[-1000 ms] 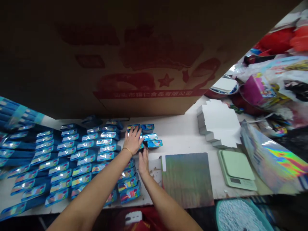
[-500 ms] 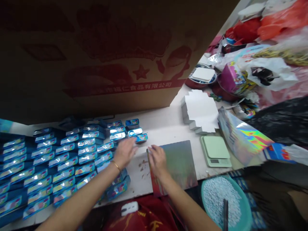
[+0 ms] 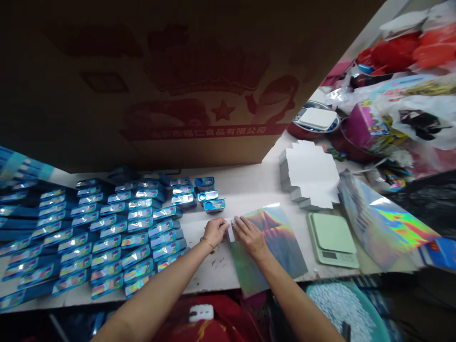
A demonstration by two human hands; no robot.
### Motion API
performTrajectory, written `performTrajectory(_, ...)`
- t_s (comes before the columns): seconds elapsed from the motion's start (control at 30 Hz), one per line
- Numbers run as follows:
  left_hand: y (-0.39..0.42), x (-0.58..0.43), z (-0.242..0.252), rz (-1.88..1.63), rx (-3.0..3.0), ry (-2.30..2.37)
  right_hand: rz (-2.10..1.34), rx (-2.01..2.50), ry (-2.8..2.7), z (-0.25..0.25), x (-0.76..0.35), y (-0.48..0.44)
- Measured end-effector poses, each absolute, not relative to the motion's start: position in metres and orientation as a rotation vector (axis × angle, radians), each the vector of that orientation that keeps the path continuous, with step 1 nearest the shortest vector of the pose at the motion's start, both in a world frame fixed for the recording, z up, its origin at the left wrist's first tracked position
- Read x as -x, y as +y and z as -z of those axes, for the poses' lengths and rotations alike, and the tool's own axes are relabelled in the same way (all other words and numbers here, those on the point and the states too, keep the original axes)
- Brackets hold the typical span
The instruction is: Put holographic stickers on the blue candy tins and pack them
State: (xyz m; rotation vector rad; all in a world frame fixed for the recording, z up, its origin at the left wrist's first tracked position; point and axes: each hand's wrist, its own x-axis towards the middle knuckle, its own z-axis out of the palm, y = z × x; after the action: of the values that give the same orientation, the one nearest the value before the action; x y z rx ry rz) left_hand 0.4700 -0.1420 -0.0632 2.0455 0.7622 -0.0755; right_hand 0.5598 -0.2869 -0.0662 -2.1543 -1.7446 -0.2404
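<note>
A shiny holographic sheet [image 3: 283, 247] lies on the table in front of me, its surface showing rainbow glare. At its left edge is a small pale strip [image 3: 231, 233], whose kind I cannot make out. My left hand [image 3: 214, 232], with a thin bracelet at the wrist, is closed in a pinch at the strip's upper end. My right hand [image 3: 250, 237] lies on the sheet just right of the strip, its fingers stretched out over the left edge.
Many blue boxes [image 3: 107, 242] stand in rows at left; a few more [image 3: 214, 205] are beyond my hands. A large carton [image 3: 199, 95] stands behind. To the right are white card cutouts [image 3: 311, 171], a green scale [image 3: 331, 235], another holographic sheet [image 3: 384, 213] and a teal basin [image 3: 372, 304].
My left hand has moved from the blue boxes to the sheet's left edge, beside my right hand. A pale strip now shows between them. The view has shifted left.
</note>
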Motion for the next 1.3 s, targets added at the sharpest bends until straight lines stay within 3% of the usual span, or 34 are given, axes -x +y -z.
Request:
performTrajectory(0.17,-0.136,-0.474,0.069,0.038,-2.051,0.847,-0.076,2.164,-1.363,0.025,-0.549,-0.282)
performTrajectory(0.33,-0.123,-0.46,0.059,-0.069,-2.018,0.871,-0.562,1.89,-0.706,-0.038,-0.54,-0.269)
performTrajectory(0.5,-0.115,-0.43,0.019,-0.336,-1.316,0.796,-0.83,1.573,-0.211,-0.029,-0.532,-0.232)
performTrajectory(0.6,-0.108,-0.422,0.007,-0.342,-0.977,0.862,-0.857,1.51,-0.011,-0.006,-0.523,-0.213)
performTrajectory(0.73,-0.092,-0.427,0.011,-0.402,-0.952,1.004,-0.718,1.548,0.065,0.011,-0.518,-0.192)
performTrajectory(1.3,-0.071,-0.433,0.019,-0.356,-0.888,0.969,-0.716,1.542,0.065,0.011,-0.517,-0.176)
